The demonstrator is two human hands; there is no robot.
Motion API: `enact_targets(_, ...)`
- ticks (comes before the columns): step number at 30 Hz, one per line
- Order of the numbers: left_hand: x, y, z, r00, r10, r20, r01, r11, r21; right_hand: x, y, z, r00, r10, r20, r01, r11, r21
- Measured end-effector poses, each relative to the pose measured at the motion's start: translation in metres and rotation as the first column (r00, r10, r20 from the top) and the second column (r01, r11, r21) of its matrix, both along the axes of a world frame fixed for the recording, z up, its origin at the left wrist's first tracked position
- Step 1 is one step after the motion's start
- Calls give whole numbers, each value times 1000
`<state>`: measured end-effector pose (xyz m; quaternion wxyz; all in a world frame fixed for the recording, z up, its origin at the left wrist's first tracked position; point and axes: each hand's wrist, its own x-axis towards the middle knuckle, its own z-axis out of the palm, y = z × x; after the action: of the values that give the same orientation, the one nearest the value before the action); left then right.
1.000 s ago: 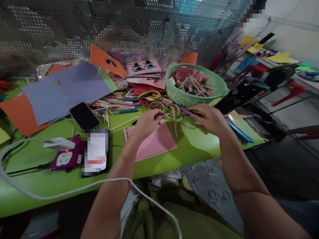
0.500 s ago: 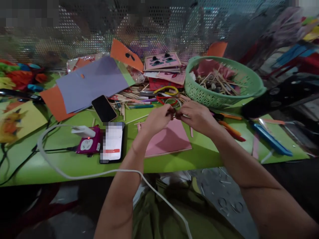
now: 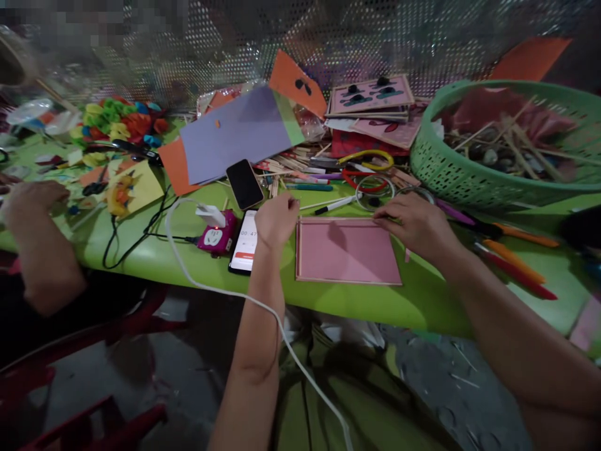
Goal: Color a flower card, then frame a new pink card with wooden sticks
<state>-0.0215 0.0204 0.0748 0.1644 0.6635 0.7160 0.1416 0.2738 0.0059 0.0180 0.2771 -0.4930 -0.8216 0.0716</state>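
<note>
A pink card (image 3: 350, 254) lies flat on the green table, with thin wooden sticks along its edges. My left hand (image 3: 276, 219) is closed just beyond the card's far left corner; whatever its fingertips hold is too small to make out. At the far right corner, my right hand (image 3: 413, 219) has its thumb and fingers pinched on the end of the wooden stick (image 3: 338, 220) that runs along the far edge. Behind the card lie a loose thin stick (image 3: 312, 205), a black-tipped white pen (image 3: 335, 205) and scissors with yellow handles (image 3: 375, 160).
A green basket (image 3: 474, 172) of sticks and scraps stands at the back right. Utility knives with orange handles (image 3: 516, 260) lie right of the card. Left are a lit phone (image 3: 241, 254), a purple power adapter (image 3: 218, 235) and a white cable (image 3: 206, 288). Another person's arm (image 3: 44, 250) rests far left.
My hands, close together over the card's far edge before, have parted to its two far corners. More of the card shows. The view has turned left, bringing another person's arm into sight.
</note>
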Motion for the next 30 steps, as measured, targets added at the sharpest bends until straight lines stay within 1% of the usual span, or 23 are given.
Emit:
enact_targets(3, 2, 0, -5, 1000, -22, -12, 22, 1000, -9, 4, 0, -1, 1000, -7, -1, 7, 1000, 4)
enact_targets(9, 0, 1, -6, 999, -26, -23, 25, 999, -25, 8, 3, -6, 999, -19, 33, 18, 999, 26)
enact_targets(13, -1, 0, -8, 997, -72, -39, 70, 997, -38, 12, 4, -7, 996, -34, 79, 33, 999, 14)
enact_targets(16, 0, 0, -10, 992, -107, -72, 101, 992, -80, 15, 5, -6, 993, -41, 109, 41, 999, 4)
enact_targets(21, 3, -2, -10, 977, -155, -147, 139, 984, -111, 19, 6, -4, 995, -67, 75, 66, 998, 16)
enact_targets(26, 7, -6, -10, 980, -130, -153, 115, 988, -106, 19, 8, -6, 994, -92, 58, 90, 995, 31)
enact_targets(30, 12, -11, -12, 981, -77, -176, 67, 996, -62, 16, 5, -6, 978, -185, 96, 180, 982, 50)
